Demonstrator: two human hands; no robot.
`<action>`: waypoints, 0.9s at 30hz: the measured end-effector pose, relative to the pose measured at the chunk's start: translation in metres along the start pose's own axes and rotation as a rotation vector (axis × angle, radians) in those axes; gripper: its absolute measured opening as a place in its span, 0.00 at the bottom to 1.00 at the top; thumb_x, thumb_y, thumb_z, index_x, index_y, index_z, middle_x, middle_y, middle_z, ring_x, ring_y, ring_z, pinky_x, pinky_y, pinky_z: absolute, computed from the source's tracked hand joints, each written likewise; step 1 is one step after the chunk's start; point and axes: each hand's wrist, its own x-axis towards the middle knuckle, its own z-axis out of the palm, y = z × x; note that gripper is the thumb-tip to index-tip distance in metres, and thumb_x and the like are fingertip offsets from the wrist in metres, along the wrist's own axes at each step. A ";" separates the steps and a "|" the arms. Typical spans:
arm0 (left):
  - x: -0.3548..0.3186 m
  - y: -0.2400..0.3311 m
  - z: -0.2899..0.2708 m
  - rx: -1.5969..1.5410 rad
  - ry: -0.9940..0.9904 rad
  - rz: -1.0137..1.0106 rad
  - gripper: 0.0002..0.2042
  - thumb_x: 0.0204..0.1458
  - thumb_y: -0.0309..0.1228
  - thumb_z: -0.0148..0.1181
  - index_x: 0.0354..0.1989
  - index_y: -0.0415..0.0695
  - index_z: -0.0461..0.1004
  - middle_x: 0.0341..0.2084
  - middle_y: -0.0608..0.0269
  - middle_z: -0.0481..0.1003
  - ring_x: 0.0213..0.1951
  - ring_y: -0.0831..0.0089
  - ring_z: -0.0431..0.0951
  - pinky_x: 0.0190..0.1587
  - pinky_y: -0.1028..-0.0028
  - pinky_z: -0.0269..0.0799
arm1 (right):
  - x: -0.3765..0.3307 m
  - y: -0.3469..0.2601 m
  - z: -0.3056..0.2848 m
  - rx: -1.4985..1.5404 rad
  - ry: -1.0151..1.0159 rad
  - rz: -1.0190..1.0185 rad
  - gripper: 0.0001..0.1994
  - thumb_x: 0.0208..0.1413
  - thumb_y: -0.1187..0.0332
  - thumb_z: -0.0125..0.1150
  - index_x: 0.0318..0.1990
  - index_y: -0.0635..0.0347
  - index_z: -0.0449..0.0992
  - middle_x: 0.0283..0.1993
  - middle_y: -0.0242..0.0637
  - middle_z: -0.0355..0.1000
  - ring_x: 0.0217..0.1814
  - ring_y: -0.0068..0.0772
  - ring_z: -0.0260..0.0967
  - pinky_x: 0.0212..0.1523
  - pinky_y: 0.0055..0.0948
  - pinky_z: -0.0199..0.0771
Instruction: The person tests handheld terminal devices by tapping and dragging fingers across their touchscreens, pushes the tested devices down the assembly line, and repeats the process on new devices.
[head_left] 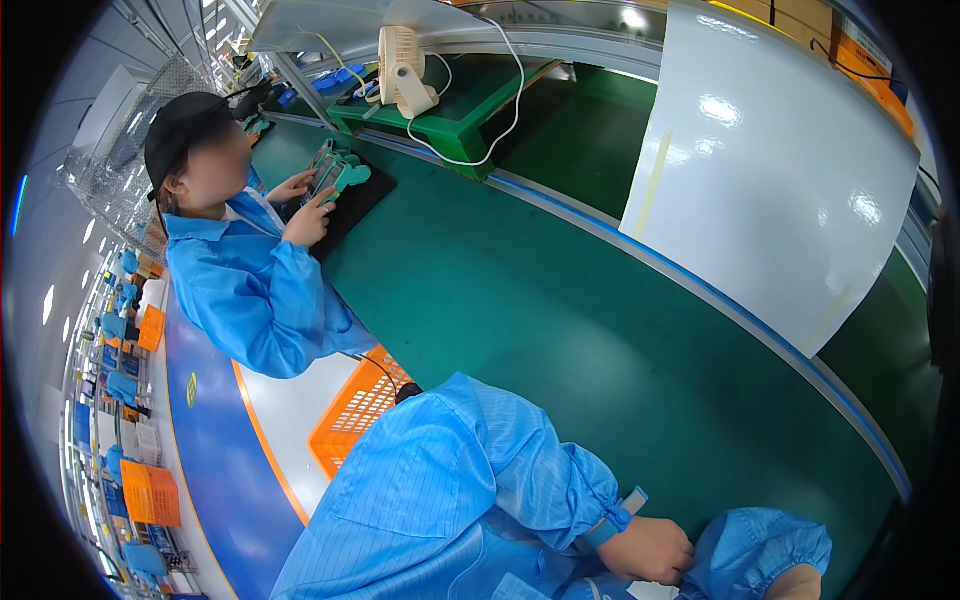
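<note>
My left hand [648, 548] is low in the picture, its fingers curled closed against the edge of my right sleeve [755, 545]. Whether they grip the cloth or something small behind it is hidden. A blue wrist strap [606, 528] with a pale clasp circles my left wrist. Just below that hand shows a small white piece [652, 591], cut by the lower edge. Of my right hand [796, 583] only the part by the gathered blue cuff is in view; its fingers lie out of the picture.
A green work surface [560, 310] runs along my front. Left of me, a co-worker in blue handles a teal and grey device [340, 175] above a black mat [360, 208]. A beige fan [402, 75] stands on a green shelf. A white sheet [770, 170] hangs far right; an orange crate [350, 415] sits below.
</note>
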 end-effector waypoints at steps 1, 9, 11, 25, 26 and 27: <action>-0.001 0.000 0.000 0.001 0.002 -0.003 0.10 0.39 0.33 0.59 0.24 0.37 0.72 0.24 0.47 0.71 0.31 0.51 0.74 0.33 0.57 0.70 | -0.002 -0.001 -0.001 0.048 -0.176 0.164 0.18 0.32 0.68 0.48 0.35 0.67 0.69 0.25 0.43 0.62 0.24 0.36 0.61 0.24 0.25 0.62; 0.001 0.000 0.001 -0.001 0.004 0.006 0.11 0.39 0.33 0.59 0.24 0.37 0.72 0.24 0.48 0.71 0.31 0.51 0.73 0.32 0.57 0.70 | 0.013 0.001 0.001 0.053 0.259 -0.127 0.13 0.33 0.70 0.49 0.31 0.64 0.70 0.19 0.37 0.60 0.16 0.36 0.54 0.20 0.32 0.58; 0.000 -0.001 0.001 0.000 0.003 -0.001 0.11 0.39 0.33 0.59 0.24 0.38 0.72 0.24 0.48 0.71 0.31 0.51 0.73 0.32 0.57 0.70 | 0.017 -0.007 -0.010 0.153 0.324 -0.063 0.10 0.34 0.70 0.51 0.29 0.61 0.71 0.17 0.34 0.59 0.14 0.36 0.52 0.18 0.34 0.56; 0.000 -0.001 0.001 0.002 -0.009 -0.004 0.10 0.39 0.33 0.59 0.24 0.38 0.72 0.25 0.48 0.71 0.31 0.51 0.73 0.32 0.57 0.70 | 0.015 -0.012 -0.009 0.083 0.233 0.205 0.04 0.35 0.63 0.60 0.23 0.45 0.74 0.11 0.28 0.55 0.11 0.35 0.52 0.16 0.38 0.44; -0.001 -0.001 0.000 0.002 -0.008 -0.005 0.10 0.39 0.33 0.59 0.24 0.38 0.72 0.25 0.48 0.71 0.31 0.51 0.73 0.32 0.57 0.70 | 0.013 -0.011 -0.009 0.082 0.232 0.205 0.04 0.35 0.63 0.60 0.23 0.45 0.74 0.11 0.28 0.55 0.11 0.35 0.52 0.16 0.38 0.44; -0.001 -0.001 0.001 0.005 -0.008 -0.010 0.10 0.39 0.33 0.59 0.24 0.38 0.72 0.25 0.48 0.71 0.31 0.51 0.73 0.32 0.57 0.70 | 0.024 -0.016 -0.019 0.219 0.358 0.210 0.04 0.34 0.62 0.60 0.22 0.44 0.74 0.11 0.28 0.54 0.10 0.35 0.52 0.16 0.38 0.44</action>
